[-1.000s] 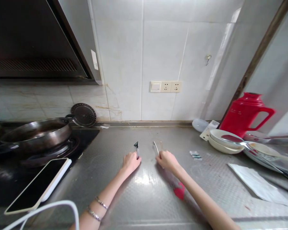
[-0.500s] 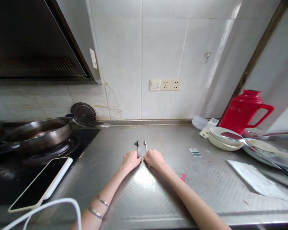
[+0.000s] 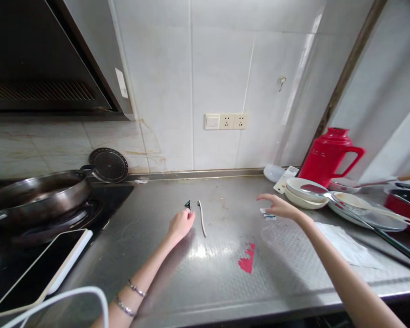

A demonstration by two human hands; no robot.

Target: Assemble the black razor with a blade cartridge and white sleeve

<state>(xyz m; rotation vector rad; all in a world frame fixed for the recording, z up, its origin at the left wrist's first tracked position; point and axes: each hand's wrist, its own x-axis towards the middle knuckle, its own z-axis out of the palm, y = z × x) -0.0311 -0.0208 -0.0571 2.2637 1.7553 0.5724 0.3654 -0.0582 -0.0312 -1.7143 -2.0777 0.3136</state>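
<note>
My left hand (image 3: pixel 181 225) is closed on what looks like a razor. The razor's small dark head (image 3: pixel 188 204) sticks out past the fingers, while its handle is hidden by the hand. Just right of this hand, a thin whitish stick (image 3: pixel 202 218) with a dark tip lies on the metal counter. My right hand (image 3: pixel 278 206) is open over a small clear packet (image 3: pixel 268 214) with dark strips in it, and its fingers are spread. Whether the fingers touch the packet, I cannot tell. A torn red scrap (image 3: pixel 248 260) lies nearer me on the counter.
At left, a steel pan (image 3: pixel 44 196) sits on the black stove, with a phone (image 3: pixel 37 273) and a white cable (image 3: pixel 89 291) in front. Toward the right stand a red thermos (image 3: pixel 324 157), stacked bowls (image 3: pixel 302 200) and plates with utensils. A white napkin (image 3: pixel 345 243) lies before them.
My right hand has let go of the whitish stick and moved right to the packet. The left hand keeps hold of the razor. The view has turned slightly right.
</note>
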